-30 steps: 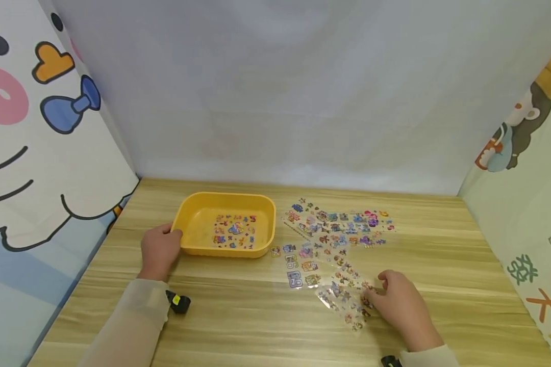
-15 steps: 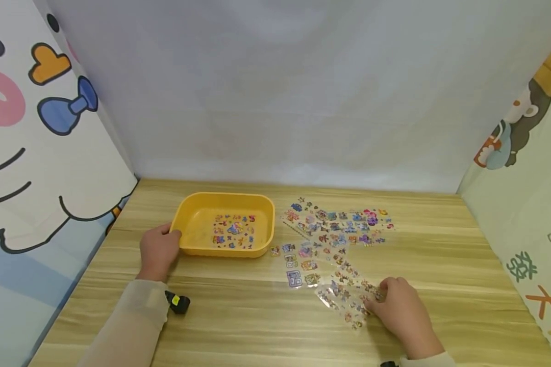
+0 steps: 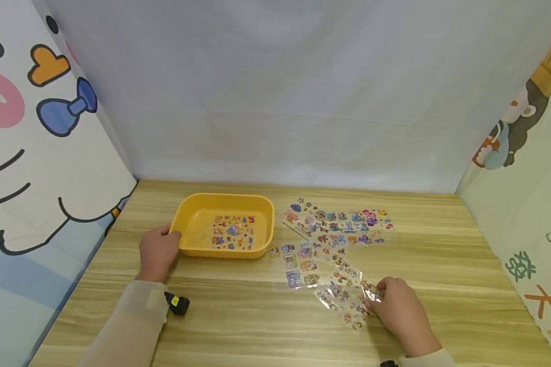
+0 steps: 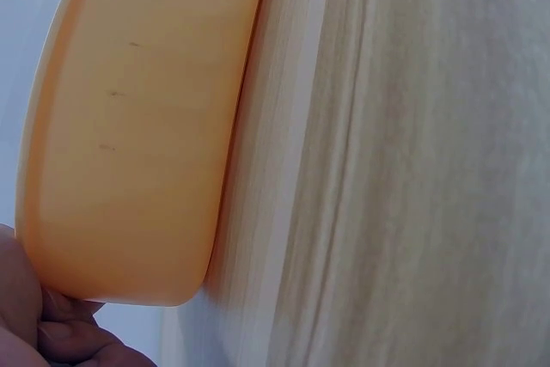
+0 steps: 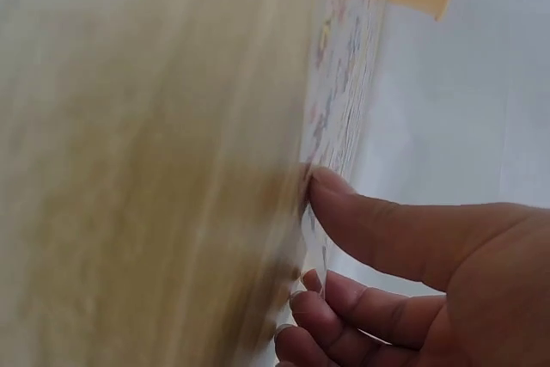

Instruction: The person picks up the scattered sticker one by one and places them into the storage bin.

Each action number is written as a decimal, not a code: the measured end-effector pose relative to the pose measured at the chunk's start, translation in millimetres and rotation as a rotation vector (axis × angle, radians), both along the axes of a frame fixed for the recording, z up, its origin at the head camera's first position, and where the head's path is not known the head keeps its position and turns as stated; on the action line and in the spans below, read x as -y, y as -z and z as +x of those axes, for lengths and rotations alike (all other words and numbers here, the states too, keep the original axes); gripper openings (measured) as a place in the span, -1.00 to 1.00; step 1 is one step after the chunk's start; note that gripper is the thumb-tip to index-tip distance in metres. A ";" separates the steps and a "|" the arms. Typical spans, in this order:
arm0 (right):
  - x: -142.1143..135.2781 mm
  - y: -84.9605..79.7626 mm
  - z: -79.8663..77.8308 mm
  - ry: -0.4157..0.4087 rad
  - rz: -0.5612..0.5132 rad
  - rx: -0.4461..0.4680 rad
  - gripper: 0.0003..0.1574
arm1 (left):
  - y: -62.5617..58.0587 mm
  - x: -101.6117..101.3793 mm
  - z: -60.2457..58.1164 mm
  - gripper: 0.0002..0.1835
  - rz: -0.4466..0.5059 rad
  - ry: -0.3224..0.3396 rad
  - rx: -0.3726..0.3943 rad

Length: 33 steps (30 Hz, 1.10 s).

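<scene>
My left hand [image 3: 158, 251] grips the near left corner of a yellow plastic tray [image 3: 267, 224], thumb and fingers at its rim. In the left wrist view the tray's side wall [image 4: 142, 143] stands upright on the table. A clear sticker sheet [image 3: 233, 230] with small colourful figures lies inside the tray. At the right, my right hand [image 3: 401, 311] pinches the right edge of a transparent sticker sheet [image 3: 372, 292], which bends up and glints. The right wrist view shows the thumb [image 5: 369, 225] on one side of the sheet, with curled fingers on the other.
Several more clear sticker sheets [image 3: 335, 227] overlap right of the tray, on the wood-grain table [image 3: 239, 316]. A white cloth wall [image 3: 298, 102] closes off the back. Printed cartoon panels stand at the left [image 3: 64, 168] and right [image 3: 528, 204].
The right fingers have closed on the sheet's edge and its corner now lifts and catches the light. My left hand and the tray stay in place.
</scene>
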State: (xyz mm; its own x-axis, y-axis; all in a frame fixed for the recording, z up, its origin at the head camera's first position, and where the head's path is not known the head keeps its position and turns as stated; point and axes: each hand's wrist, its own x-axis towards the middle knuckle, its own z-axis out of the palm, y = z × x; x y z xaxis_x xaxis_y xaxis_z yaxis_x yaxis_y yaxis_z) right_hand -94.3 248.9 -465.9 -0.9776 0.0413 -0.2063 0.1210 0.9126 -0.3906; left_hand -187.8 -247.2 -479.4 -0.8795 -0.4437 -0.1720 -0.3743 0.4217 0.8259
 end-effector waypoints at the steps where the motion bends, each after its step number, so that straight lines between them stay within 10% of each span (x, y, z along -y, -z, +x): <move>1: 0.0 0.2 -0.3 0.001 -0.005 -0.001 -0.40 | 0.5 -0.1 -0.1 -0.49 -0.005 0.001 -0.002; 33: -16.0 6.4 -1.4 0.076 -0.251 0.000 -0.83 | -3.2 -1.8 0.7 -0.48 0.015 -0.011 0.005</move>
State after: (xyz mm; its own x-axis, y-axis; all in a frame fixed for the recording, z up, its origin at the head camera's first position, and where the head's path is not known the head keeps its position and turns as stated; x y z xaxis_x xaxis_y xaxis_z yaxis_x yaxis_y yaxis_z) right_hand -95.8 264.9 -472.3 -0.9738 0.0623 -0.2189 0.1854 0.7751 -0.6041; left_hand -187.1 -245.4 -476.2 -0.8737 -0.4507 -0.1833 -0.3832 0.4054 0.8299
